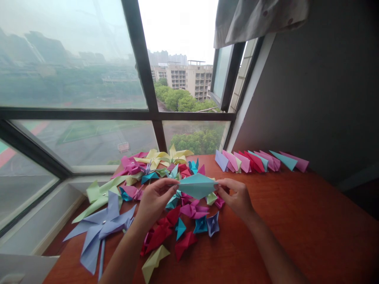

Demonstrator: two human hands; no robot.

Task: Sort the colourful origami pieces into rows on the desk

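Note:
A light blue folded paper, shaped like a long diamond, is held level above the table by its two pointed ends. My left hand pinches the left tip between thumb and fingers. At the opposite tip, my right hand pinches in the same way. Under and around the hands lie several small folded papers, among them a magenta one, a red one, a small blue one and a pale yellow one.
A purple paper pinwheel and a green one lie at the left of the brown table. Yellow pinwheels lie near the window. Folded paper pieces stand in a row at the back right.

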